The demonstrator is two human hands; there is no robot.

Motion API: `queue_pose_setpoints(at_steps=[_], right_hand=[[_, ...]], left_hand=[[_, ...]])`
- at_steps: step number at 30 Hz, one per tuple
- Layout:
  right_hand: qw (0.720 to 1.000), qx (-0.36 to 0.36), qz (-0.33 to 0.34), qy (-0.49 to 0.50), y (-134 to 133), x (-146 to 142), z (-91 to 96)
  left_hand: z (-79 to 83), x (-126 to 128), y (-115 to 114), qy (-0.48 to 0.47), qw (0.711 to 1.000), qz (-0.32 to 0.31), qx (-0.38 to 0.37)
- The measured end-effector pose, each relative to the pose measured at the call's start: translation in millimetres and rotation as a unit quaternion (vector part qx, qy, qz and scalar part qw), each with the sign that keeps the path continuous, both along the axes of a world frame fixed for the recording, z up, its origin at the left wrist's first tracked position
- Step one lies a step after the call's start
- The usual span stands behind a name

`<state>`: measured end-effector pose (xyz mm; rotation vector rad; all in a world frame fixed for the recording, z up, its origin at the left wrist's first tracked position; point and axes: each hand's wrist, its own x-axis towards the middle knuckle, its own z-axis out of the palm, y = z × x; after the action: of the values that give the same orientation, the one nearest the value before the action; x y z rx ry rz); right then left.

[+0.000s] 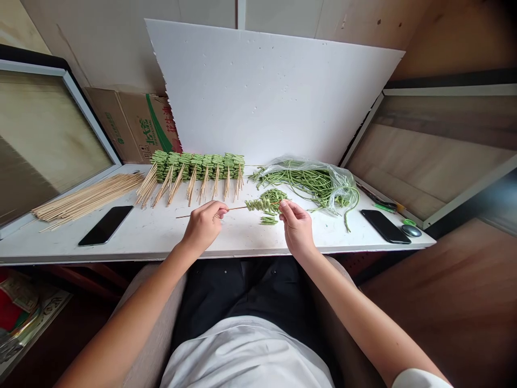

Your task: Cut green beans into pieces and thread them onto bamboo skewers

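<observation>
My left hand (205,223) is closed round a thin bamboo skewer (236,208) that lies level over the white table (161,231). Folded green long beans (262,204) are threaded on the skewer's right part. My right hand (296,226) pinches the bean end at the skewer's tip. A few short bean pieces (269,220) lie on the table just under the skewer.
A row of finished bean skewers (194,172) lies at the back. Bare bamboo sticks (86,198) are piled at the left. A plastic bag of long beans (313,183) sits right of centre. Two black phones (105,225) (385,226) lie flat. Scissors (383,205) and a cardboard box (135,126) are nearby.
</observation>
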<state>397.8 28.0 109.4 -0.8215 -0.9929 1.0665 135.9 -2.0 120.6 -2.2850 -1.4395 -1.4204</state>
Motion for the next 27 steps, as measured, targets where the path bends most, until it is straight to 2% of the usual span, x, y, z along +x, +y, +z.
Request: queue_pose_setpoints(at_steps=[6,19,23,27], right_hand=[[1.0,-0.001,0.019,-0.008,-6.7,-6.1,-2.2],[0.992,0.076,0.024,-0.097,-3.1,-3.4,-0.6],[0.992,0.058,0.034,-0.11,-1.0,-2.8,-3.2],[0.995,0.023,0.028,-0.088,-2.4,-4.4,-4.3]], left_hand=[[-3.2,7.9,-0.2,0.007,1.0,-0.013,-0.022],[-6.0,1.6,6.5,0.005,0.994,-0.045,-0.1],[-7.6,0.9,6.8,-0.001,0.994,-0.044,-0.101],[-6.4,0.0,5.8,0.014,0.998,-0.024,-0.061]])
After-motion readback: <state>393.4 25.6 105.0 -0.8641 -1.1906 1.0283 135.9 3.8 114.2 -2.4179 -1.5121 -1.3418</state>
